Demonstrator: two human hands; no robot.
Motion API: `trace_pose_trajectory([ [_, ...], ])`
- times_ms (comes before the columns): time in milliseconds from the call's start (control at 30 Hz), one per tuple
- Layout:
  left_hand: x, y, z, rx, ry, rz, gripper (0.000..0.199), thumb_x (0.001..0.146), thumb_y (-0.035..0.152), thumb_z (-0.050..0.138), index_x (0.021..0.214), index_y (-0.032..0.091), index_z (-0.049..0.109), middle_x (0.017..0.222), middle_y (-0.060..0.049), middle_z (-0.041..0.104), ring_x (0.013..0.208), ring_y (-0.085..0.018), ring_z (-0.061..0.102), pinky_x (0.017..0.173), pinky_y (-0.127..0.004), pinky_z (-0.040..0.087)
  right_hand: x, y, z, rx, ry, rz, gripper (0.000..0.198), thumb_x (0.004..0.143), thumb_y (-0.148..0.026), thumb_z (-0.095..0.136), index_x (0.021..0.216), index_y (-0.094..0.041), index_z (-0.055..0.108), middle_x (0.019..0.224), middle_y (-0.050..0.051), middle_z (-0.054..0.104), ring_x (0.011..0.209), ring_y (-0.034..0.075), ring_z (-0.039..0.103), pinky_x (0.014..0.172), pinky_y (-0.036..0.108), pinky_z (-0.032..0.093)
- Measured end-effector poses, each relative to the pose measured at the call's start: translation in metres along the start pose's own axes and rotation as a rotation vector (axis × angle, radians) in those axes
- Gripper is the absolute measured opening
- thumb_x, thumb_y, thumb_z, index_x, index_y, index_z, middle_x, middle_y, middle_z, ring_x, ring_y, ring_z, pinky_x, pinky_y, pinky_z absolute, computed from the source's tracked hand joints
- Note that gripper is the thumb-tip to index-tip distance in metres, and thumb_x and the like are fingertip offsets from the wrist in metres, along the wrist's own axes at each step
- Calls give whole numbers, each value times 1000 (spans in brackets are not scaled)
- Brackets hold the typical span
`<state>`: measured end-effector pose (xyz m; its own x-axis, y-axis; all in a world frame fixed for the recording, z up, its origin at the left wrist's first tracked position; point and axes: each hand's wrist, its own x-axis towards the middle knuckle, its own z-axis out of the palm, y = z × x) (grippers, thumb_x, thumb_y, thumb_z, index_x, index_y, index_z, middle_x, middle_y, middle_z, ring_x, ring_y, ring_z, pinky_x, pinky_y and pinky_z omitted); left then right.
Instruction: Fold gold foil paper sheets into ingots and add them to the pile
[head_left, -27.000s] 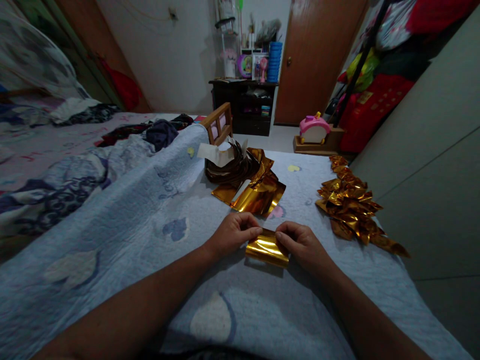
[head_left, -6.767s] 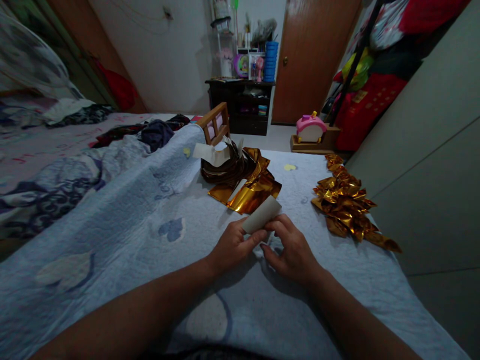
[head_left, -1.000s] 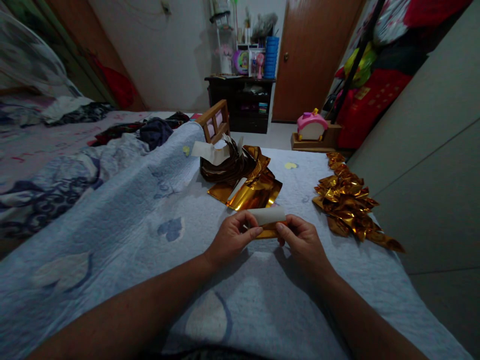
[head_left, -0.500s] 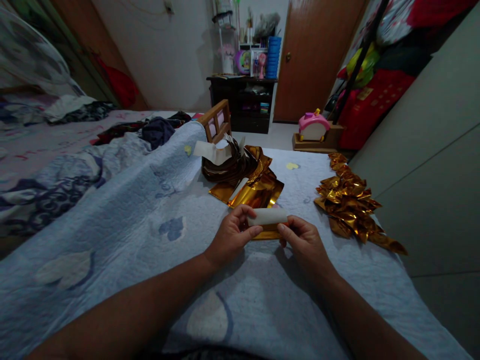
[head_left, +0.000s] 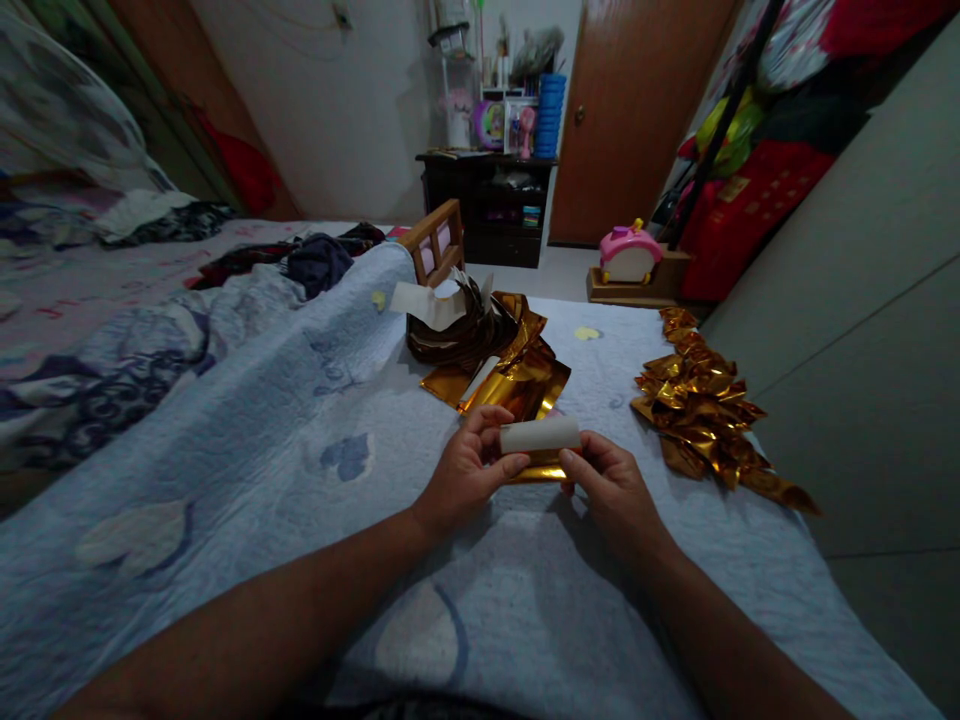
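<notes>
Between my two hands is a sheet of gold foil paper [head_left: 541,436], curled so that its white back shows above and a shiny gold strip below. My left hand [head_left: 480,455] is closed on its left end, thumb on the near side. On the right end, my right hand [head_left: 604,472] pinches it with thumb and fingers. Just beyond lies a stack of gold foil sheets [head_left: 517,385], loosely fanned, some with white backs turned up. A pile of folded gold foil pieces [head_left: 697,400] rests off to the right.
A pale blue quilt [head_left: 300,560] with heart shapes covers the surface under my hands. A small wooden headboard [head_left: 435,245] stands behind the stack. Farther off are a dark cabinet [head_left: 480,205], a pink toy [head_left: 630,255] and a red bag [head_left: 757,220]. Rumpled bedding [head_left: 165,350] lies left.
The held sheet's lower gold strip now catches more light and its white part looks more rounded. Both hands keep their grip, and the whole view has shifted very slightly.
</notes>
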<state>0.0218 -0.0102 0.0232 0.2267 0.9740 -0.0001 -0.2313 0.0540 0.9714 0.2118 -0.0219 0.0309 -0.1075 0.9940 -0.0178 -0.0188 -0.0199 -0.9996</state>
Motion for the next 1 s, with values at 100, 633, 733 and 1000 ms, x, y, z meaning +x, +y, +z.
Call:
trace_pose_trajectory([
  [100,-1,3,1,-56,37,-25,63,73,26,85,117,25,39,87,1,72,80,-18,69,75,-29,50,0,1,-1,10,11,-4,26,84,-44,70,79,-19,65,67,-1,57,61,14,48,58,27,39],
  [633,1,7,-2,112,29,-31,23,80,35,78,92,15,79,89,-6,76,86,-21,69,81,-31,53,-1,3,0,35,32,-31,20,85,-40,71,85,-20,69,68,-1,58,63,15,52,60,28,41],
  [733,1,6,-2,122,45,-29,24,79,35,79,92,14,79,87,-6,76,86,-22,69,81,-32,53,0,1,0,25,32,-35,22,84,-42,71,83,-20,68,66,-1,58,62,15,52,60,28,42],
  [1000,3,1,-1,43,39,-71,27,78,35,80,95,14,79,87,-7,75,83,-20,68,81,-31,52,-1,2,0,27,20,-52,23,84,-42,70,82,-20,67,66,-2,55,61,14,49,57,27,40],
])
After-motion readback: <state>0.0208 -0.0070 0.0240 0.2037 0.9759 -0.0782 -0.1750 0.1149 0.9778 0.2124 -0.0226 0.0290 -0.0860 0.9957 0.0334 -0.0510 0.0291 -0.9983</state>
